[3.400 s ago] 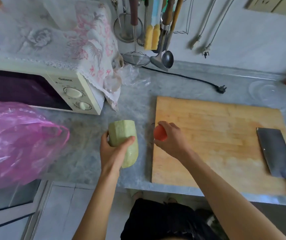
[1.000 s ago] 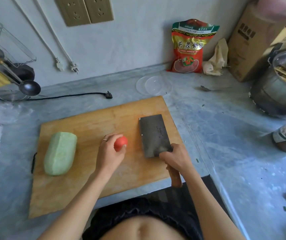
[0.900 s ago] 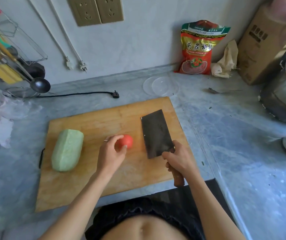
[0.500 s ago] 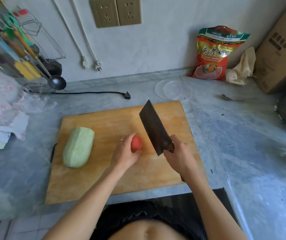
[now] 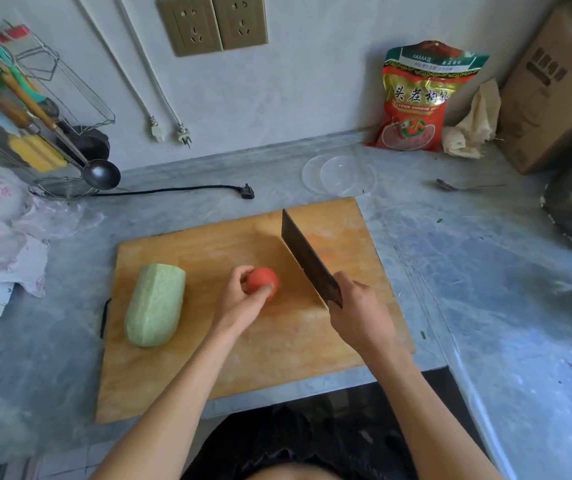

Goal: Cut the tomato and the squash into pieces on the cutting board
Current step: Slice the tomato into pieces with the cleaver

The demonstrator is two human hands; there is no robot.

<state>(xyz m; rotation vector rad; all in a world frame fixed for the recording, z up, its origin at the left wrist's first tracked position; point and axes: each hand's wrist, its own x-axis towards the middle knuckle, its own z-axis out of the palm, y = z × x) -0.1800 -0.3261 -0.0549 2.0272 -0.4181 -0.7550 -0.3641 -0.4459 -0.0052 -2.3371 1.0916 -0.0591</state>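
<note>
The right hand (image 5: 357,311) is wrapping its curled fingers round the handle of a dark cleaver (image 5: 309,258), the handle itself hidden inside the fist, and is holding the blade edge-down and tilted, just to the right of the tomato (image 5: 262,278); whether the edge is touching the wood cannot be told. The left hand (image 5: 241,299) is pinching the whole red tomato between thumb and curled fingertips, steadying it near the middle of the wooden cutting board (image 5: 277,358). The peeled pale-green squash (image 5: 155,304) is lying on its side on the left part of the same board, apart from the hand and uncut. The board is sitting on a grey marbled countertop (image 5: 485,271), its near edge overhanging the front. Beyond the board a clear plastic lid (image 5: 338,174) is lying flat, and a black power plug (image 5: 248,192) with its cord is trailing to the left. Against the wall a red and gold food bag (image 5: 416,98) is standing, showing large Chinese characters and the Latin words "LYCIUM CHINESE" on a band below them. Beside it are crumpled beige paper (image 5: 473,128) and a brown cardboard box (image 5: 547,95) with dark print too blurred to read. A metal spoon (image 5: 464,186) is lying nearby. Two wall sockets (image 5: 212,24) are showing above, and a ladle (image 5: 101,174) is hanging at the left.
</note>
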